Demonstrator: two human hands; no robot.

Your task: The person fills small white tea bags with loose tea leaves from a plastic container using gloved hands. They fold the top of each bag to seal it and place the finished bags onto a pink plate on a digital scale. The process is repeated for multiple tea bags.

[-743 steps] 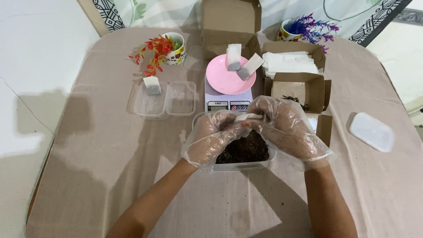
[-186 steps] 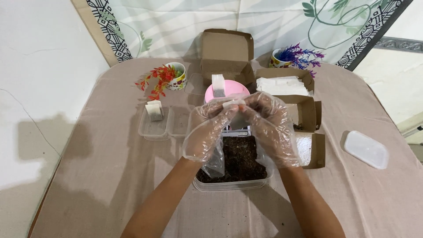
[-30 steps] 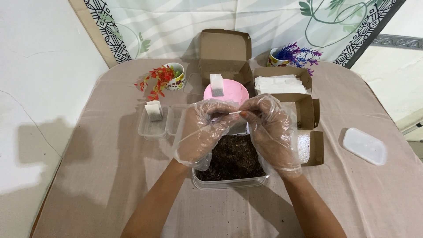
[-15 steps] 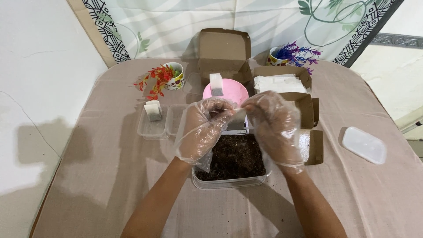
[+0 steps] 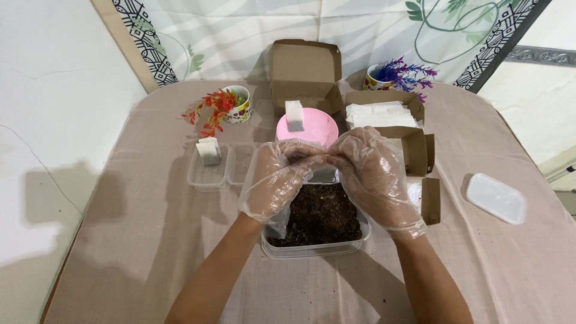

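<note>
Clear plastic gloves cover both hands, which meet above the far edge of the clear tub (image 5: 315,243) of dark loose tea-like crumbs at the centre of the frame. The left hand (image 5: 277,180) and the right hand (image 5: 373,174) have their fingers pinched toward each other at one spot; whatever small thing they hold there is hidden by the gloves, so I cannot tell what it is or whether either hand truly grips it.

Half a second ago the hands stood slightly apart; now the fingertips touch again, much as they did a second ago. That suggests, as a judgement, that the person is working something small between the two hands over the tub.

Just behind the hands, the pink scale pan (image 5: 307,126) carries one small white sachet (image 5: 294,115) standing upright. Left of the hands, a shallow clear tray (image 5: 207,174) holds another white sachet (image 5: 209,151). An open cardboard box (image 5: 305,72) sits at upper centre, and a second box with white paper stacked in it (image 5: 381,114) to its right. A white lid (image 5: 495,198) lies well apart at the right of the desk (image 5: 120,240).
</note>
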